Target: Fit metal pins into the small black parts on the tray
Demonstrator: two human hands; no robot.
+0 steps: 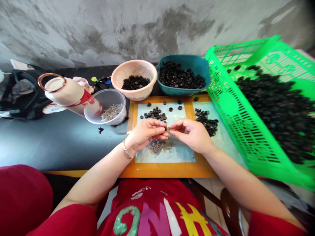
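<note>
Looking down in the head view at a dark counter [61, 141], working with both hands above an orange-framed board [162, 169] at its near edge. Pinching a small piece [167, 129] between thumb and fingertips of the left hand [145, 132], nearly closing that grip, and wearing a thin bracelet [126, 151] on the wrist. Meeting it from the other side with the right hand [197, 134], holding thumb and forefinger almost together at the tips; being unable to tell the exact hold of this second grip, or the shape of the piece, for smallness. Holding the piece over the board, between loose metal pins [157, 147] towards the near edge and black discs [156, 114] towards the far edge. Having a second heap of black parts [208, 123] lying just beyond the right hand. Facing, along the counter's far edge, a pale pink bowl [136, 95] and a teal basin [183, 92], both holding black pieces. Having a green basket [228, 101] full of dark parts [275, 108] standing to the right, and, left of the board, a clear tub [94, 114] containing more pins [112, 113], beside a white-and-red bottle [66, 95].
</note>
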